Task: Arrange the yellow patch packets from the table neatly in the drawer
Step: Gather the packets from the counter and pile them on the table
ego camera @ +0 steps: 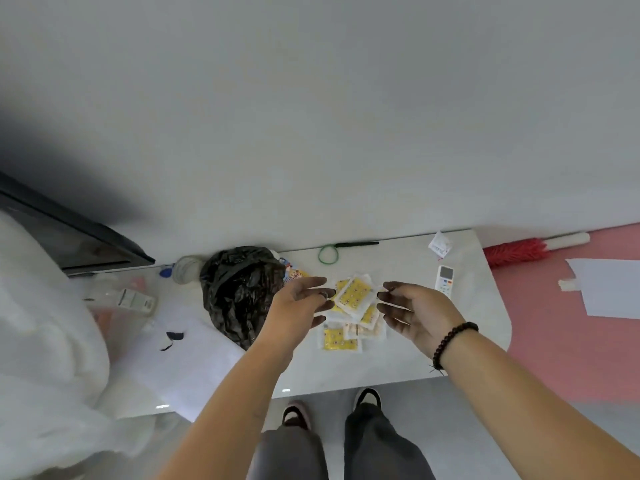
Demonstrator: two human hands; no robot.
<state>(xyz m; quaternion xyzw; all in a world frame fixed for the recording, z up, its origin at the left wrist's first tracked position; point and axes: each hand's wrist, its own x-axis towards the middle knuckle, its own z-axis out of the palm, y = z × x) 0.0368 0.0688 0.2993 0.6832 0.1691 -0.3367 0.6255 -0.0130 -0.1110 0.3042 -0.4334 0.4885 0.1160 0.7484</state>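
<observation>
- Head view: a loose heap of yellow patch packets is seen near the middle of the white tabletop.
- The left hand is held at 9 o'clock of the heap, fingers straight and released, nothing grasped.
- The right hand is held at 3 o'clock of the heap, fingers relaxed, its grip released; a beaded bracelet is worn on that wrist.
- Whether either hand touches the packets cannot be told.
- A black plastic bag is seen at 9 o'clock of the left hand.
- A white remote lies at 2 o'clock of the heap, and a green band at 11 o'clock.
</observation>
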